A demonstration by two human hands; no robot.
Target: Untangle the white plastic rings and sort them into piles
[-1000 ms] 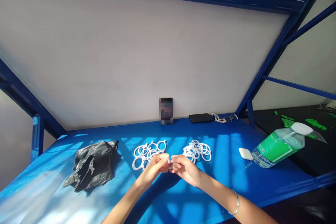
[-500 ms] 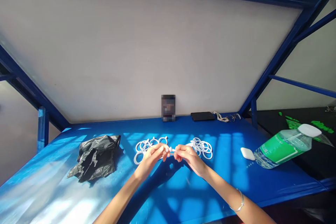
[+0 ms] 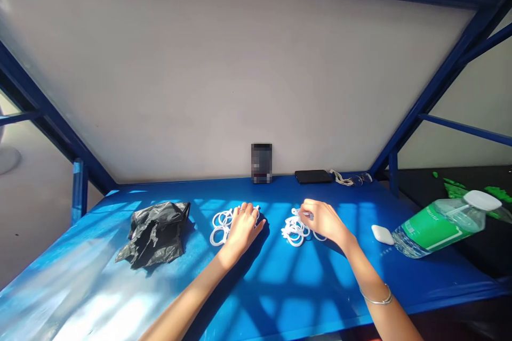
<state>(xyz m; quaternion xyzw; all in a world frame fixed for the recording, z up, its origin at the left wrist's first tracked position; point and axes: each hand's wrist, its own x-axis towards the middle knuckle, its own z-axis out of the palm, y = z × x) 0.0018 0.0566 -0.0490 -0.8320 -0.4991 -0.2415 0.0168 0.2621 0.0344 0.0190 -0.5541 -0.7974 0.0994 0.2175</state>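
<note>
Two loose piles of white plastic rings lie on the blue tabletop. My left hand (image 3: pixel 244 229) rests palm down over the right side of the left pile of rings (image 3: pixel 220 226). Its fingers are stretched forward with the thumb apart, and they hide part of that pile. At the right pile of rings (image 3: pixel 295 232), my right hand (image 3: pixel 322 218) bends its fingers down and pinches a white ring at the pile's upper right edge. Its fingertips are partly hidden. A silver bracelet (image 3: pixel 378 301) circles my right wrist.
A crumpled black plastic bag (image 3: pixel 158 234) lies left. At the back are an upright blurred device (image 3: pixel 261 164), a black phone (image 3: pixel 313 176) and glasses with a white cable (image 3: pixel 343 178). On the right, a white case (image 3: pixel 382 234) touches a tilted bottle (image 3: pixel 436 226). Blue frame bars (image 3: pixel 432 85) surround the table.
My hands were together in the middle, holding small white pieces. They have parted: the left onto the left pile, the right onto the right pile. The view has shifted slightly.
</note>
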